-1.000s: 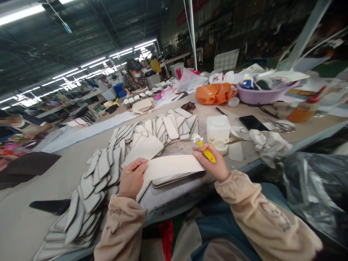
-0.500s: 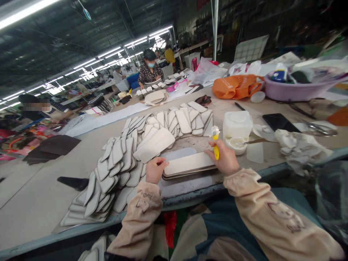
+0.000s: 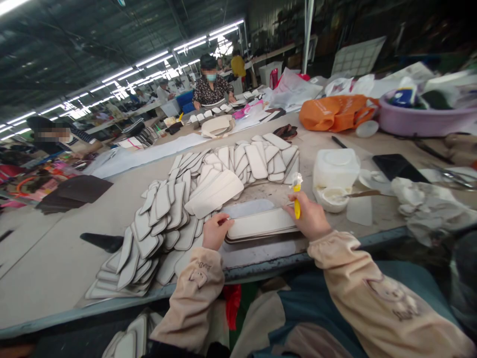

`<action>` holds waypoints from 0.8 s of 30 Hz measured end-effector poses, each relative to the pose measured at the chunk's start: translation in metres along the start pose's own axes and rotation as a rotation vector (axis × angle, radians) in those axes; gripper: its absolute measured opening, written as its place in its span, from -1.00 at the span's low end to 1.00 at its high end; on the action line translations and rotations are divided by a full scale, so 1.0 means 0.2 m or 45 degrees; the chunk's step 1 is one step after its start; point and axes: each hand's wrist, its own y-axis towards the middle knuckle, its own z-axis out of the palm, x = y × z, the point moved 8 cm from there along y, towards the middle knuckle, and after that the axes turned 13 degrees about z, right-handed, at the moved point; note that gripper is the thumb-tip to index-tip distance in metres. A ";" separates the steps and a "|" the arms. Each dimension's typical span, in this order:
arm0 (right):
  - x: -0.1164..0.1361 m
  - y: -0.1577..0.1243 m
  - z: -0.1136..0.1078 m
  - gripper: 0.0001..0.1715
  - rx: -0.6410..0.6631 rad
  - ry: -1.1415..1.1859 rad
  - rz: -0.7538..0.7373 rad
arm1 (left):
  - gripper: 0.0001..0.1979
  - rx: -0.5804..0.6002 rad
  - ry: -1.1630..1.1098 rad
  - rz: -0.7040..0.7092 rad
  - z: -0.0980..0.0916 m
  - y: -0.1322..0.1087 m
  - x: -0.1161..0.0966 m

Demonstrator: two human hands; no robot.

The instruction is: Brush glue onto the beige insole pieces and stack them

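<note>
A small stack of flat off-white pieces (image 3: 261, 223) lies near the front edge of the work table (image 3: 55, 268). My left hand (image 3: 216, 230) is closed on the stack's left end, fingers pinching the edge. My right hand (image 3: 309, 217) rests on the stack's right end and grips a yellow-handled brush (image 3: 296, 196), bristles pointing up. Just beyond the brush sit a white bowl of glue (image 3: 331, 199) and a white plastic container (image 3: 336, 168).
A long fan of overlapping off-white pieces (image 3: 194, 199) curves from front left to the table's middle. Crumpled cloth (image 3: 425, 206), a black phone (image 3: 398, 168), an orange bag (image 3: 335, 112) and a purple basin (image 3: 428, 119) lie right. Other people (image 3: 210, 89) work at far tables.
The top piece, lifted and tilted in my hands a second ago, now lies flat on the stack. Both hands stay at its ends. The camera view has shifted slightly left.
</note>
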 end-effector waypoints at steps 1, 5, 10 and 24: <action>0.00 0.00 0.00 -0.78 0.004 -0.010 0.005 | -0.75 -0.011 -0.055 -0.017 0.00 -0.01 0.01; -0.02 0.00 0.02 -0.75 0.012 -0.036 0.024 | -0.65 -0.085 -0.190 -0.105 -0.03 -0.06 0.07; -0.01 0.00 0.02 -0.76 -0.011 -0.027 -0.020 | -0.61 -0.054 -0.040 -0.068 -0.05 -0.12 0.04; 0.04 -0.02 0.01 -0.83 -0.016 -0.138 -0.099 | -0.57 0.017 0.099 -0.066 -0.01 -0.17 0.05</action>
